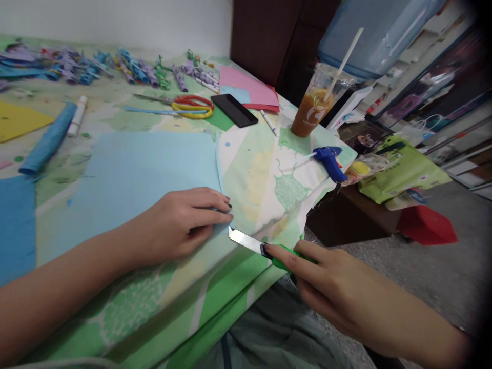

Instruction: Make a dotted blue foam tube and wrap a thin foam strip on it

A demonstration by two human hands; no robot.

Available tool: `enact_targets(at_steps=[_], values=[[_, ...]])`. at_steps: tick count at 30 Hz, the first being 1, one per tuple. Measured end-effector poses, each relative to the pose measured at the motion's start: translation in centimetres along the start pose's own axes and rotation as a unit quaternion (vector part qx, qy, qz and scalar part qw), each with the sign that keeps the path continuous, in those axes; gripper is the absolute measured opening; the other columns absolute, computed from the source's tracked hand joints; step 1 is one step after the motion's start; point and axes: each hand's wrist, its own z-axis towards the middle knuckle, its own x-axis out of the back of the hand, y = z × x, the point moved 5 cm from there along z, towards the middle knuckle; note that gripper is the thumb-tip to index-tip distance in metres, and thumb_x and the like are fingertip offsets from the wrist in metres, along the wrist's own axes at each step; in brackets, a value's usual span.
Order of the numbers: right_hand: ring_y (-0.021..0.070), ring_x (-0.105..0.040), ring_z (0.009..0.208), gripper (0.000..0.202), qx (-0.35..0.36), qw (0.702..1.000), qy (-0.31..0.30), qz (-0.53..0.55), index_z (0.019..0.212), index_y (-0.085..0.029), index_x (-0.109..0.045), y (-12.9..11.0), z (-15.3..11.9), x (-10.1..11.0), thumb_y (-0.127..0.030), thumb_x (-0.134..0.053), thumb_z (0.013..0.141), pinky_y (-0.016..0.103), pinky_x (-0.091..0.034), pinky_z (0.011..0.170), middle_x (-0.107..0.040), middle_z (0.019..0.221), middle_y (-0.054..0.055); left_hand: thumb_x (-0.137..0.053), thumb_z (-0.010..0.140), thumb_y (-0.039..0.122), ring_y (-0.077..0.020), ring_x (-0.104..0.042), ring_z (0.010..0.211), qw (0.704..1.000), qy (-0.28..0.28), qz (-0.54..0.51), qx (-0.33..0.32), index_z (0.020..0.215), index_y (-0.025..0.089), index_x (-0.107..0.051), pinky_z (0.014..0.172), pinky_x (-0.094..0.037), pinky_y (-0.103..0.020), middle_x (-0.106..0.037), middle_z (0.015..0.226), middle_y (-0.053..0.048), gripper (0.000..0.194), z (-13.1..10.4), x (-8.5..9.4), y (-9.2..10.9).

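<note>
A sheet of light blue paper (154,164) lies on the patterned tablecloth, with a narrow strip or fold along its right edge. My left hand (188,220) rests on the sheet's lower right part, fingers stretched toward that edge. In my right hand (326,277) is a green utility knife (249,243), gripped by its handle with the blade extended. The blade's tip is at the sheet's lower right corner, just below my left fingertips; whether it touches the paper I cannot tell.
Beyond the sheet lie scissors (192,106), a black phone (235,110) and pink paper (246,84). A drink cup (309,110) and a blue glue gun (330,160) stand near the table's right edge. Rolled paper pieces (69,66) line the back; a blue roll (48,138) lies left.
</note>
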Motion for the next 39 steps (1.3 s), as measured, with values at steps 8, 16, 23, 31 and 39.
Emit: enact_targets(at_steps=[8,16,23,31,39], values=[[0.0134,-0.057,0.065,0.052,0.005,1.000,0.007,-0.017,0.146,-0.023,-0.031,-0.04,0.37,0.16,-0.019,-0.039,0.094,0.026,-0.045,0.055,-0.058,0.095,0.006,-0.047,0.086,0.008,-0.0202,-0.061,0.109,1.000,-0.001,-0.011,0.018,0.101,0.020,-0.068,0.093,-0.052,-0.035,-0.070,0.109,-0.007,0.029,-0.03,0.02,-0.08],[0.0135,-0.056,0.063,0.055,-0.005,1.000,0.006,-0.027,0.147,-0.024,-0.027,-0.27,0.07,-0.08,-0.020,-0.040,0.093,0.027,-0.043,0.052,-0.056,0.094,0.005,-0.048,0.084,0.007,-0.0209,-0.062,0.108,0.999,-0.002,-0.016,0.030,0.098,0.019,-0.069,0.092,-0.051,-0.035,-0.070,0.107,-0.008,0.028,0.16,0.10,-0.07],[0.0139,-0.058,0.063,0.053,-0.010,0.999,0.025,-0.044,0.145,-0.021,-0.031,-0.38,-0.36,-0.32,-0.020,-0.040,0.093,0.026,-0.043,0.052,-0.056,0.092,0.005,-0.048,0.082,0.006,-0.0200,-0.063,0.107,0.999,0.007,-0.022,0.031,0.098,0.019,-0.069,0.092,-0.051,-0.033,-0.070,0.107,-0.008,0.029,0.00,0.03,-0.20],[0.0143,-0.058,0.064,0.055,-0.018,0.998,0.027,-0.047,0.147,-0.022,-0.028,-0.51,-0.15,-0.57,-0.020,-0.039,0.093,0.027,-0.044,0.054,-0.057,0.094,0.006,-0.047,0.082,0.008,-0.0195,-0.064,0.106,0.999,0.011,-0.009,0.049,0.105,0.019,-0.067,0.091,-0.052,-0.032,-0.069,0.111,-0.007,0.032,0.12,0.26,-0.10],[0.0138,-0.058,0.064,0.052,-0.012,0.999,0.032,-0.034,0.146,-0.021,-0.030,-0.41,-0.09,-0.52,-0.021,-0.038,0.094,0.026,-0.045,0.054,-0.057,0.093,0.007,-0.050,0.083,0.008,-0.0207,-0.065,0.105,1.000,0.019,-0.001,0.016,0.100,0.019,-0.071,0.092,-0.053,-0.034,-0.071,0.108,-0.008,0.029,-0.07,0.29,-0.06]])
